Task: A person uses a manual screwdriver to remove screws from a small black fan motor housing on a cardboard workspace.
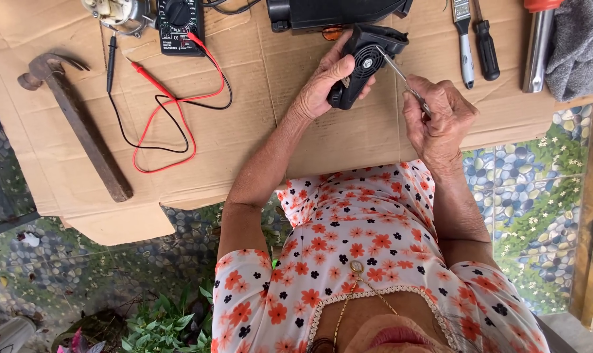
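The left hand [326, 82] is wrapped around a black plastic part [363, 62] with a small round fan grille in it. It holds the part up just over the cardboard on the counter [257, 98]. The right hand [437, 121] is closed around a thin metal tool [401, 77], and the tip touches the part's upper right side. A hammer [74, 124] and a meter [178, 26] with red and black wires lie to the left. Screwdrivers [476, 42] lie to the right.

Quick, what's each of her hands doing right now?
Left hand: closed around a black plastic fan housing, holding it up.
Right hand: closed on a thin metal tool, its tip touching the housing.
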